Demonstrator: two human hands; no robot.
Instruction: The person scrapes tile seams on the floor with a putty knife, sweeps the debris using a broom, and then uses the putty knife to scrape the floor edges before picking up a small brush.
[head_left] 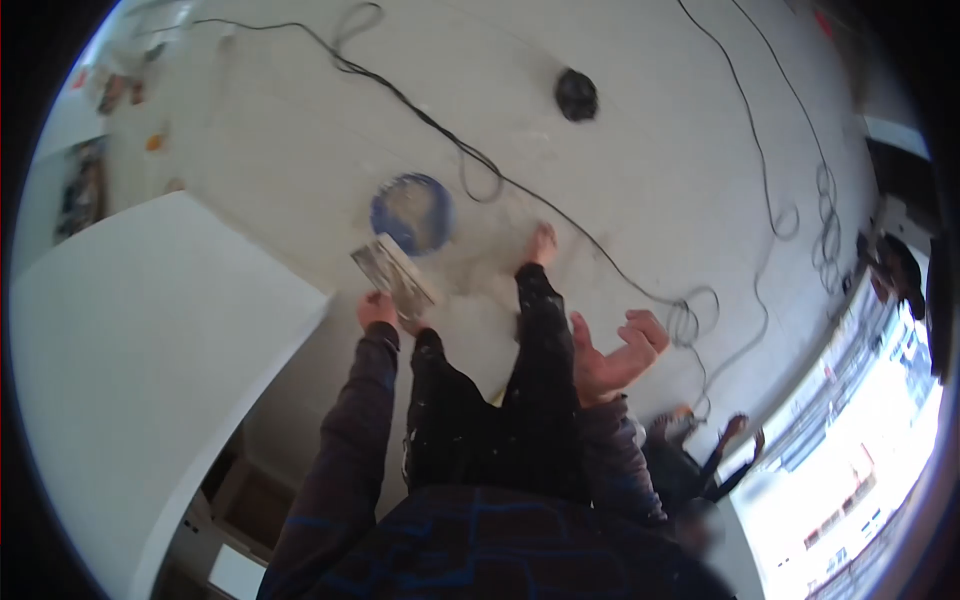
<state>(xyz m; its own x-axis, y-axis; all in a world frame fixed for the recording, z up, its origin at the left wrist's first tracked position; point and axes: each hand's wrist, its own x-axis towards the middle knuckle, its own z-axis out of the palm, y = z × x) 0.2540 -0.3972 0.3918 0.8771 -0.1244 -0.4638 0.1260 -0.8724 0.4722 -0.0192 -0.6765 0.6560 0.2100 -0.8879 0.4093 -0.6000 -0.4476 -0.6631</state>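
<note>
My left hand (377, 310) is closed around a flat rectangular plastering trowel (395, 272), its plate smeared with pale material. Just beyond the trowel stands a round blue bucket (441, 203) with beige, plaster-like stuff in it. The trowel's far edge overlaps the bucket's near side in the view; whether they touch I cannot tell. My right hand (615, 358) is raised beside my right leg, palm partly up. Its thumb stands apart from half-bent fingers, and nothing is in it.
A black cable (430, 122) runs across the pale floor past my right foot (542, 244) and ends in loops. Farther off lies a dark round bundle (576, 95). At left is a large white panel (150, 330). Another person (685, 465) is close at lower right, near bright windows.
</note>
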